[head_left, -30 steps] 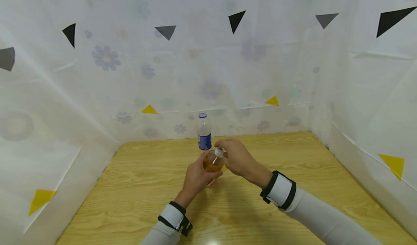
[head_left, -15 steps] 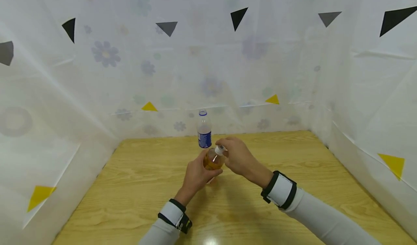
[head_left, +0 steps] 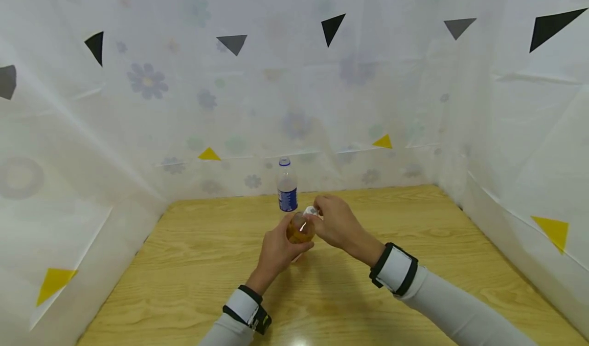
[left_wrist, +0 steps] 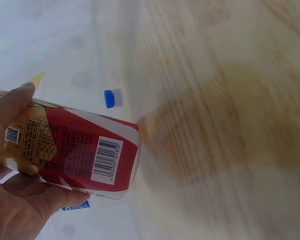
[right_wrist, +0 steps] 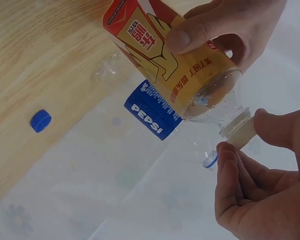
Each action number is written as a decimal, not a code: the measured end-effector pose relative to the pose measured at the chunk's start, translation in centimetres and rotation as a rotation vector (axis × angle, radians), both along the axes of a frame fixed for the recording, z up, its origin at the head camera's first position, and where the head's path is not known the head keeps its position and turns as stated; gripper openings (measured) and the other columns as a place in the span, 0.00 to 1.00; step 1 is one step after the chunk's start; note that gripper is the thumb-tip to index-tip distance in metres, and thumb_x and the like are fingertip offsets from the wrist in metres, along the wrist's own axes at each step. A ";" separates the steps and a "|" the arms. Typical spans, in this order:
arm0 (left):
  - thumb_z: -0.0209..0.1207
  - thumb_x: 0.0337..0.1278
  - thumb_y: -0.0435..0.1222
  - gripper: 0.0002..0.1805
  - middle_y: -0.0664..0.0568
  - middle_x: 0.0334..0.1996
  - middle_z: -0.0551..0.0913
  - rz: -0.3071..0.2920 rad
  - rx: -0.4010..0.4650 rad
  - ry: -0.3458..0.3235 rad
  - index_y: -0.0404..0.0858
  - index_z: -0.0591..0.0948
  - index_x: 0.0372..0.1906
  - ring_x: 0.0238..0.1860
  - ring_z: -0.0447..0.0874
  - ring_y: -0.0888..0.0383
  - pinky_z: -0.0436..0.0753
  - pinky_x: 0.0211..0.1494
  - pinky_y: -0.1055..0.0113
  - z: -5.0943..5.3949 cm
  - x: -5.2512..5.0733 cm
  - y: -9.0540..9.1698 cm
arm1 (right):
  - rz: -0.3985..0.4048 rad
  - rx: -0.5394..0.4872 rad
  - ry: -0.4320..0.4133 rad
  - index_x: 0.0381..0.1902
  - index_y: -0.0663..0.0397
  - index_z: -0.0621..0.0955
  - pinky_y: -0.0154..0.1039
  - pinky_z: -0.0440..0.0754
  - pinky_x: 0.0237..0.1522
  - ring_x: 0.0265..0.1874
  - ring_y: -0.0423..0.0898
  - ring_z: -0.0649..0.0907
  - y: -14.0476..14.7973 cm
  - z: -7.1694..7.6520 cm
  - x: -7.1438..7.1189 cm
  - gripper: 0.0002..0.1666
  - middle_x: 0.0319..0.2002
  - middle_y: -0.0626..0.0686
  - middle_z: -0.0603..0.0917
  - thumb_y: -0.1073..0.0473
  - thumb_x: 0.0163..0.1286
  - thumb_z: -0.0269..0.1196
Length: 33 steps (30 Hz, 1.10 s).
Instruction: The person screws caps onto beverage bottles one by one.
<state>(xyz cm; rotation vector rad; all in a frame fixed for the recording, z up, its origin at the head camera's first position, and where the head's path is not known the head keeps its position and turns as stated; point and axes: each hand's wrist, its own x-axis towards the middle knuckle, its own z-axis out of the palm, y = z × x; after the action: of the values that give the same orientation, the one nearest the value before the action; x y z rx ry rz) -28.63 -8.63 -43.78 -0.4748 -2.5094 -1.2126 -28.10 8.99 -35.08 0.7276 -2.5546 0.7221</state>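
Note:
My left hand (head_left: 275, 249) grips a clear drink bottle (head_left: 300, 229) round its side, holding it tilted with its neck toward my right hand. In the left wrist view the bottle's red and yellow label (left_wrist: 80, 147) shows a barcode. My right hand (head_left: 339, 226) pinches a white bottle cap (right_wrist: 242, 135) between thumb and fingers at the bottle's mouth. Whether the cap is fully loose from the thread I cannot tell. Behind both hands, a clear Pepsi bottle (head_left: 288, 199) with a blue label stands upright with no cap on it.
A blue bottle cap (right_wrist: 41, 121) lies on the wooden table (head_left: 202, 264), as the left wrist view also shows. White patterned sheeting (head_left: 257, 126) walls the table at the back and both sides.
The fingers of my right hand have turned about the white cap, and more of its top shows. My left hand has kept the bottle in nearly the same place.

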 end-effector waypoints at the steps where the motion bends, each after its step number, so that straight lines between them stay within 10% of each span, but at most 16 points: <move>1: 0.78 0.48 0.45 0.39 0.50 0.50 0.87 0.005 -0.002 0.000 0.50 0.74 0.67 0.45 0.89 0.52 0.88 0.44 0.60 0.0 -0.1 0.0 | -0.002 0.001 0.002 0.31 0.57 0.80 0.38 0.73 0.29 0.26 0.44 0.74 0.0 0.0 0.0 0.12 0.27 0.52 0.79 0.56 0.68 0.69; 12: 0.78 0.48 0.47 0.40 0.48 0.52 0.87 0.028 -0.013 -0.020 0.50 0.74 0.68 0.49 0.89 0.51 0.88 0.47 0.57 -0.1 -0.2 -0.1 | -0.034 0.013 -0.033 0.70 0.62 0.71 0.61 0.76 0.63 0.64 0.64 0.76 -0.3 -0.3 0.3 0.37 0.62 0.67 0.78 0.54 0.68 0.70; 20: 0.78 0.48 0.46 0.40 0.48 0.52 0.87 0.033 0.007 -0.002 0.50 0.74 0.68 0.47 0.89 0.51 0.87 0.45 0.56 -0.3 0.0 -0.1 | 0.055 -0.007 -0.114 0.59 0.57 0.81 0.56 0.82 0.55 0.58 0.61 0.81 -0.5 0.2 0.8 0.33 0.57 0.60 0.84 0.83 0.58 0.59; 33: 0.77 0.49 0.46 0.40 0.48 0.53 0.87 0.024 0.004 0.008 0.50 0.74 0.69 0.47 0.89 0.50 0.87 0.45 0.55 -0.2 0.0 -0.1 | 0.066 -0.026 -0.059 0.54 0.60 0.83 0.52 0.85 0.50 0.54 0.59 0.82 -0.3 -0.2 0.6 0.24 0.53 0.61 0.84 0.81 0.63 0.60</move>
<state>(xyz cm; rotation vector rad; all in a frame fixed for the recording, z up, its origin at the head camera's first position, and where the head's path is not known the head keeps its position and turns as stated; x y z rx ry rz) -28.65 -8.74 -44.02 -0.4467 -2.4982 -1.2041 -27.50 8.71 -35.33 0.7963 -2.5790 0.8081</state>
